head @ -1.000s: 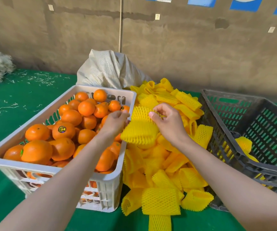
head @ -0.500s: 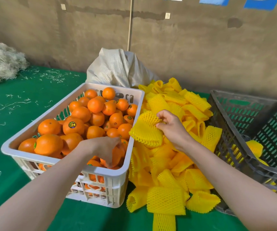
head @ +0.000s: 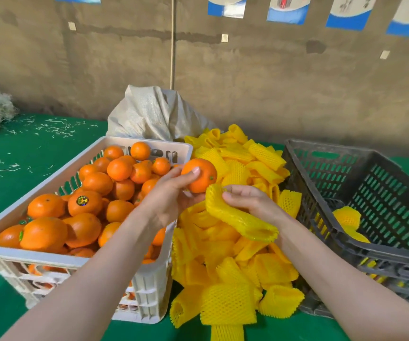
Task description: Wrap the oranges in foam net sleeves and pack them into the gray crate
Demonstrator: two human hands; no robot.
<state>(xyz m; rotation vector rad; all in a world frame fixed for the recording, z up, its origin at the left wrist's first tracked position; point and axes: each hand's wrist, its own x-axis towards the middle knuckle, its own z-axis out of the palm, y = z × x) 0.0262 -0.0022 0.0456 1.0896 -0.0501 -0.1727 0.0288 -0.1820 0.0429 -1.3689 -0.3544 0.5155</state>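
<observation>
- My left hand (head: 171,195) grips one orange (head: 199,175), thumb on top and fingers curled under it, lifted just above the far right corner of the white crate (head: 149,289).
- My right hand (head: 252,203) pinches a yellow foam net sleeve (head: 237,215); its open mouth sits right beside the orange, and the rest droops toward my wrist.
- The white crate on my left is heaped with loose oranges (head: 85,205), one with a round sticker.
- A pile of foam sleeves (head: 235,274) lies on the green table (head: 19,153) between the two crates.
- The gray crate (head: 375,257) on my right holds sleeved fruit (head: 347,219) against its near wall.
- A pale woven sack (head: 156,114) slumps behind the white crate.
</observation>
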